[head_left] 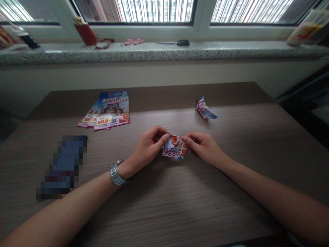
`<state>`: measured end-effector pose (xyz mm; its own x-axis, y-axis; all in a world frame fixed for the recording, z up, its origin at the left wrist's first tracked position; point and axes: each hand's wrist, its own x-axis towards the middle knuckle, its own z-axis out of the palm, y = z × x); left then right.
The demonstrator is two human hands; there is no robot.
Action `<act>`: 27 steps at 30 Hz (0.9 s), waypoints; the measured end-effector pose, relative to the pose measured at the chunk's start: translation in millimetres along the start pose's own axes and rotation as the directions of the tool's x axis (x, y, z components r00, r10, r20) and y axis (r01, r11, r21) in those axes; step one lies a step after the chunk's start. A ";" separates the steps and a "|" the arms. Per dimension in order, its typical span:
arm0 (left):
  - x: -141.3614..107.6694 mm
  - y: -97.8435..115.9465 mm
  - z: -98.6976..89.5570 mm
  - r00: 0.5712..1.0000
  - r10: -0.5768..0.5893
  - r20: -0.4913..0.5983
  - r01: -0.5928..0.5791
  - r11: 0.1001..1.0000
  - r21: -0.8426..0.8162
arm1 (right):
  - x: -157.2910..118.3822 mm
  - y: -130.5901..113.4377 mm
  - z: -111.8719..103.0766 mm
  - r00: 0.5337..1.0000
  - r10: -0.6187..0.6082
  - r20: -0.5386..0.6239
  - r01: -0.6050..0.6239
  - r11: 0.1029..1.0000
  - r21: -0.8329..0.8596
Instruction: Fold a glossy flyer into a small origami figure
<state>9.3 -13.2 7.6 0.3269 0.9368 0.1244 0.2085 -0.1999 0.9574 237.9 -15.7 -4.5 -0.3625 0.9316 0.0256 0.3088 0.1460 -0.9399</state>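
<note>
Between my two hands is a small folded piece of printed paper point(174, 148), blue, red and white, held a little above the wooden table point(154, 206). My left hand point(151, 144) pinches its upper left corner between thumb and fingers. On the opposite side, my right hand point(203, 145) grips the right edge the same way. Fingers behind the paper are partly hidden. A folded paper shape point(205, 109) in the same print lies beyond my right hand. Several flyers point(114, 109) are fanned out at the back left.
A dark pixelated flat object point(64, 164) lies beside my left forearm. Along the granite windowsill point(218, 51) are a red container point(86, 32), pink items point(134, 42), a dark-handled tool point(183, 43) and a bottle at each end. The table's far edge runs below the sill.
</note>
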 end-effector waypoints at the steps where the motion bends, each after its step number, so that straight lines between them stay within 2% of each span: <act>1: 0.2 0.1 0.0 1.000 0.009 0.004 -0.009 1.000 0.008 | -0.2 -0.4 -0.4 1.000 -0.007 0.001 0.007 1.000 -0.021; 7: 0.6 -2.0 -0.3 0.998 0.048 0.041 -0.051 0.995 0.083 | -1.5 -1.2 -4.0 0.999 -0.041 0.013 0.042 0.993 -0.109; 13: -0.8 0.8 0.5 0.992 0.065 0.109 -0.070 0.997 0.038 | -2.3 -2.9 -4.7 0.997 -0.070 0.042 0.075 0.986 -0.146; 16: -0.6 3.4 -0.6 0.994 0.064 0.092 -0.068 0.997 0.041 | -1.2 -1.3 -4.3 0.999 -0.040 0.030 0.042 0.997 -0.068; 21: 1.9 1.4 -3.3 0.999 0.044 -0.003 -0.044 0.999 0.027 | 2.0 3.0 -8.1 0.999 0.024 -0.031 -0.019 0.987 0.160; 27: 1.3 -1.0 -2.5 0.999 0.042 -0.006 -0.042 0.999 -0.004 | 1.0 -2.2 -8.6 0.998 0.028 -0.055 -0.021 0.992 0.121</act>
<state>7.3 -11.1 7.5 0.3299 0.9293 0.1660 0.1908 -0.2378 0.9524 244.5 -12.2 0.5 -0.3047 0.9523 0.0177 0.2076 0.0845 -0.9746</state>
